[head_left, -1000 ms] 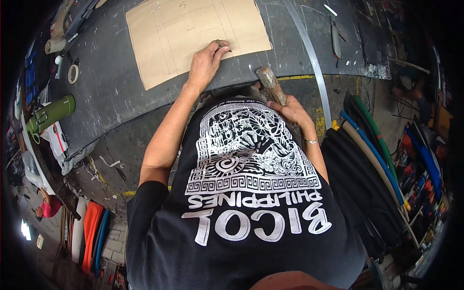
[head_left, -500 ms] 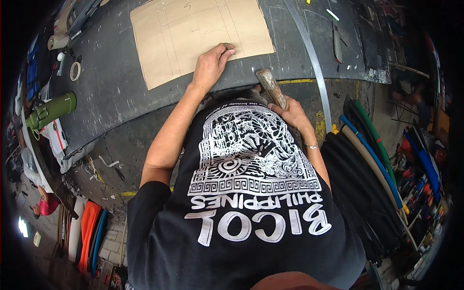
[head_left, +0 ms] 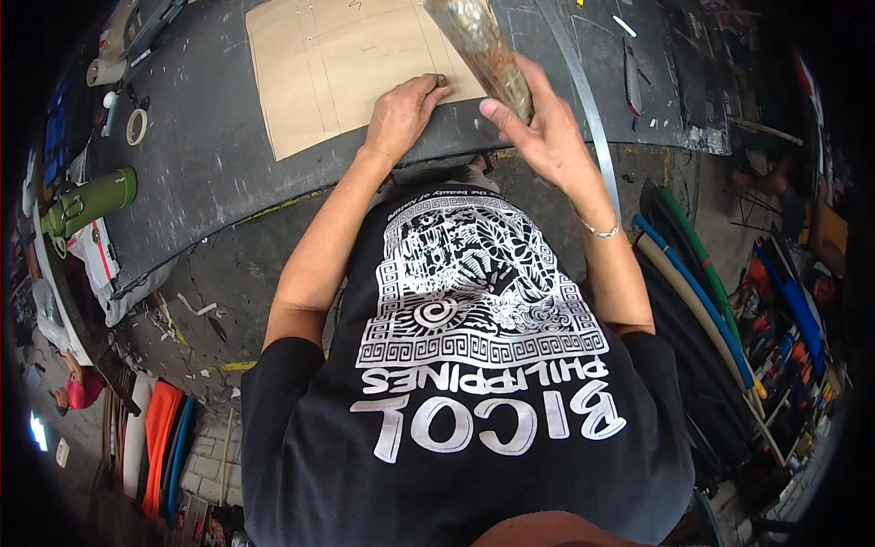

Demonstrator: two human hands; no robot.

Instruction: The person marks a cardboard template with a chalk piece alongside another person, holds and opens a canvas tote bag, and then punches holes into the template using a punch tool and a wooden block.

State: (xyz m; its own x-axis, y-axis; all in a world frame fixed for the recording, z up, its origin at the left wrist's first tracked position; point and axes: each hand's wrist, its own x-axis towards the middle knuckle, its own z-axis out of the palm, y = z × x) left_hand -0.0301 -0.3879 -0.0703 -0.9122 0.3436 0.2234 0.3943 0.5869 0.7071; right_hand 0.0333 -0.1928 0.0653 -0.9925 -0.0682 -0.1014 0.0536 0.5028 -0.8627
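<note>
A large sheet of brown paper (head_left: 314, 87) with ruled pencil lines and small dots lies on the dark worktable (head_left: 205, 118). Resting near its front right edge, my left hand (head_left: 399, 118) pinches a short metal punch (head_left: 441, 81); only its round top end shows. My right hand (head_left: 554, 141) grips a thick, worn bar (head_left: 488, 64), mottled brown and grey, raised above the paper's right part. The bar is apart from the punch, and its far end reaches the picture's top edge.
A long metal strip (head_left: 583, 87) crosses the table's right side, near a utility knife (head_left: 632, 82). Left are a tape roll (head_left: 136, 127) and a green flask (head_left: 96, 201). Rolled material (head_left: 693, 292) stands at right. Scraps litter the floor (head_left: 219, 301) beneath the table.
My right hand has lifted the bar from beside the table's front edge, up and forward over the paper. The left hand stays at nearly the same place with the punch.
</note>
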